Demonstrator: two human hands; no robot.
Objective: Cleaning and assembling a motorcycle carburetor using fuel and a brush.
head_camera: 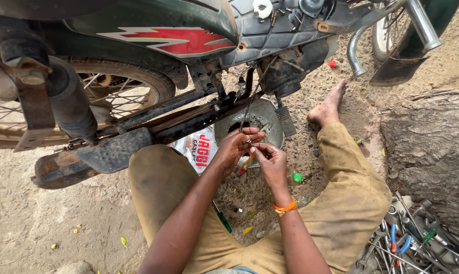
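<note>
Cable end, thin dark metal control cable (251, 109) hanging from the underside of the green motorcycle (153, 30), pinched at its lower tip between both hands directly in front of the seated body. Left hand (234, 147) closed, fingers curled, thumb and forefinger tight on the cable tip from the left. Right hand (271, 162) closed as well, fingertips meeting the left hand's at the same spot, touching; orange wristband (285, 207) on that wrist. Slim orange-handled tool (246, 165) angled down-left beneath the fingers, apparently gripped in the right hand; exact hold cannot be told. Long axis of cable: near vertical, slightly tilted, running up and away from the hands toward the engine block (285, 71). Neither hand clearly nearer; both at the tip. Round grey metal basin (275, 127) on sandy ground just behind the hands, under the engine. White printed plastic packet (199, 149) left of the left wrist. Green-handled screwdriver (222, 219) on ground between the khaki-trousered knees. Heap of loose steel tools (407, 243) well apart, lower right, beside grey tree trunk (432, 147).
</note>
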